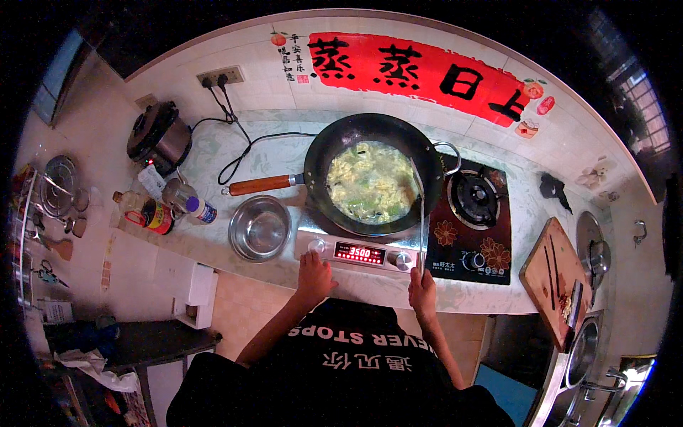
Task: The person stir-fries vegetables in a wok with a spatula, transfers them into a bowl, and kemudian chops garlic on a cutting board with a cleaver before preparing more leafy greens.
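Note:
A black wok (373,125) with a wooden handle stands on a silver electric cooker (341,265) with a lit red display. In the wok, pale yellow egg-like pieces and green bits (368,184) lie in liquid. My right hand (422,291) is closed round the handle of a metal cooking utensil (422,229), whose head reaches into the wok's right side. My left hand (316,275) is at the cooker's front edge, just below the left knob (317,245); its fingertips are close to the knob, and whether they touch it is unclear. Left of the cooker sits a steel bowl (260,228).
A gas hob (469,240) lies right of the wok; beyond it are a wooden cutting board (539,267) with a knife (575,304) and a sink (582,352). An oil bottle (152,213), a white-and-blue container (203,210) and an electric pressure cooker (160,139) stand at left.

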The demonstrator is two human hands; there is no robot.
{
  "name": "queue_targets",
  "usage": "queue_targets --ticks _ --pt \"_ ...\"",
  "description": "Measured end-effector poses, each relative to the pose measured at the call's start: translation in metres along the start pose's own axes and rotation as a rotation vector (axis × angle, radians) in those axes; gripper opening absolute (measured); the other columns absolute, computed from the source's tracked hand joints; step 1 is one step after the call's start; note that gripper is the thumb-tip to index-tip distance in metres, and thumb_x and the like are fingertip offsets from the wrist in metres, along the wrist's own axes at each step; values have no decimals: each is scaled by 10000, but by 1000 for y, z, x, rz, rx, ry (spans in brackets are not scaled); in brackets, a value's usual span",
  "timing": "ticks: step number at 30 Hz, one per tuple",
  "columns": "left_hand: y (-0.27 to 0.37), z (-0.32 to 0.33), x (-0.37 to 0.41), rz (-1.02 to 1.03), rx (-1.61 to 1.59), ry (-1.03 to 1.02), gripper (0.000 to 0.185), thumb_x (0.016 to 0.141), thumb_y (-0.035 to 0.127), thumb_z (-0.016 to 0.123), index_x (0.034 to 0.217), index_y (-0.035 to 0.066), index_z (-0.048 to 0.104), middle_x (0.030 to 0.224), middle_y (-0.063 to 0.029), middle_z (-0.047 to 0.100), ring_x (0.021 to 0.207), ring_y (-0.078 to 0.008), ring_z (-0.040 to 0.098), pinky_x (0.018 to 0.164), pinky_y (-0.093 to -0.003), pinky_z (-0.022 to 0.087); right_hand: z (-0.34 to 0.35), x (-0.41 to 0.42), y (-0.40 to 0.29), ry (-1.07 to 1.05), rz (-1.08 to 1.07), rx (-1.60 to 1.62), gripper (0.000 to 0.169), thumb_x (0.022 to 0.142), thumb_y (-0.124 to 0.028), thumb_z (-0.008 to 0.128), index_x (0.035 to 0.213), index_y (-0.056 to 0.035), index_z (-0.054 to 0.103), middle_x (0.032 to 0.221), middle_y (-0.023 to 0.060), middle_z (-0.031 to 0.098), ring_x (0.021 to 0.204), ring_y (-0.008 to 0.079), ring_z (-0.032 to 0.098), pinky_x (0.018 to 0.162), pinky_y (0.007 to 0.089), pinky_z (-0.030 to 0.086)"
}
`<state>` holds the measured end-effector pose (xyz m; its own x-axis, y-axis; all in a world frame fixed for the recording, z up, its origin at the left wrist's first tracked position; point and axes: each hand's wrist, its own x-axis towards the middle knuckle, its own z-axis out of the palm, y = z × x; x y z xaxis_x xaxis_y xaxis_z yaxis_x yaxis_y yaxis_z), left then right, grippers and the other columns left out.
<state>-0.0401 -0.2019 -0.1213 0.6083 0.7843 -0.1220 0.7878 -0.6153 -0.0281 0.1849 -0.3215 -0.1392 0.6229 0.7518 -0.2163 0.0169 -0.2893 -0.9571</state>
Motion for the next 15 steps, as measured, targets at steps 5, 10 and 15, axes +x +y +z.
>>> queue_targets --ticks 5,10,15 --pt "-1 3 -1 -1 -3 -4 533 609 446 681 897 3 611 1128 -251 435 1037 -339 416 943 -442 285 0 -1 -2 -7 6 27 295 882 -312 484 708 -84 413 493 -36 371 391 48 343 342 209 258" --pt "-1 4 0 -5 -19 -17 533 610 448 679 897 4 611 1121 -245 434 1036 -337 414 942 -438 285 1 -2 -4 8 -5 24 311 882 -325 479 707 -76 412 492 -27 381 395 53 355 344 215 266" --pt "-2 5 0 -2 1 -8 529 609 449 678 887 4 612 1103 -238 436 1020 -330 418 937 -436 288 0 -4 -11 -10 3 10 317 885 -337 470 723 -69 417 494 -19 394 387 54 359 337 217 266"
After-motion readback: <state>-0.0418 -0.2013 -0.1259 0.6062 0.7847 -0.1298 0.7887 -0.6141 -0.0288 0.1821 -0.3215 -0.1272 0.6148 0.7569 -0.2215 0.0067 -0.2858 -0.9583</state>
